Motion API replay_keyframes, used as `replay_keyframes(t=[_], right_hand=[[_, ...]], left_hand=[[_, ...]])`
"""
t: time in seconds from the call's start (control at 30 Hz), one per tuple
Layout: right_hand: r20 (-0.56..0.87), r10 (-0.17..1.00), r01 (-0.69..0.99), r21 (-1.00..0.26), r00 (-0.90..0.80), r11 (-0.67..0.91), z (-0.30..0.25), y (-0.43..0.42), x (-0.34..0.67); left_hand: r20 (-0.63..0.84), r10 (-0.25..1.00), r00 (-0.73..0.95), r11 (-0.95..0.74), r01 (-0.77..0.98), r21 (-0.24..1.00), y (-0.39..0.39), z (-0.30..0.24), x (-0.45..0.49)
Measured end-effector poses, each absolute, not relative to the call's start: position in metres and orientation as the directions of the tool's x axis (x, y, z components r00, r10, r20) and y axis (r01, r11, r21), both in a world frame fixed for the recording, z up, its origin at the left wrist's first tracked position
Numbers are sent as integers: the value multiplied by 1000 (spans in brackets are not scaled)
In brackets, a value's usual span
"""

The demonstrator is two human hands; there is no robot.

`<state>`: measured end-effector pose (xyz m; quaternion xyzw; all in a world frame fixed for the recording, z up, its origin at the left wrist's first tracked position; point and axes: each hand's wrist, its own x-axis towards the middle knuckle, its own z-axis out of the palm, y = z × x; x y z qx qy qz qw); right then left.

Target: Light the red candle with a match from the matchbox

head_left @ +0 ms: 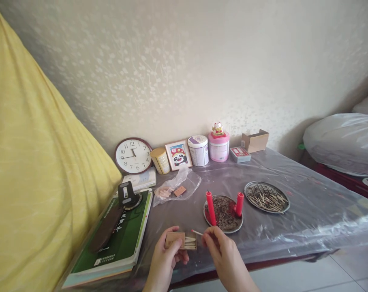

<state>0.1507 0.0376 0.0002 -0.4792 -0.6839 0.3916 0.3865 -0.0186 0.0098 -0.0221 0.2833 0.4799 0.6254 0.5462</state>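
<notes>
My left hand (166, 259) grips a small brown matchbox (175, 239) whose tray is slid out to the right, showing several matches. Beside it, my right hand (222, 249) pinches a single match (197, 232) by its stick, with the tip pointing left just above the open tray. Directly behind my hands a round metal plate (223, 224) holds two red candles (210, 208), one leaning and one upright, neither lit. A second metal plate (266, 197) to the right is covered with several used matches.
The table (308, 219) is covered in clear plastic film. A green book (120, 239) with a dark phone stand lies at left, a crumpled plastic bag (178, 186) behind. Clock (133, 155), tins, small picture and a card box line the wall. Yellow fabric fills the left.
</notes>
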Motion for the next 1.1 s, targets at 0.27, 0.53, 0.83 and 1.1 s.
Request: replay_keyframes(t=[0.27,0.53,0.83,1.1], right_hand=[[129,953,249,-948,-275,200,1,37,148],[124,938,263,-940,-324,215,-5,30,140],[86,965,147,-981,-249,125,-4,32,141],[133,966,56,-987,-223,149,-3,33,141]], left_hand=[[-194,961,-199,96,-417,904,9,-20,-12],[-180,975,-128,104,-448,888,7,-24,-1],[-261,949,-177,130,-535,835,4,-11,-3],[-145,981,-129,76,-432,899,5,-17,-7]])
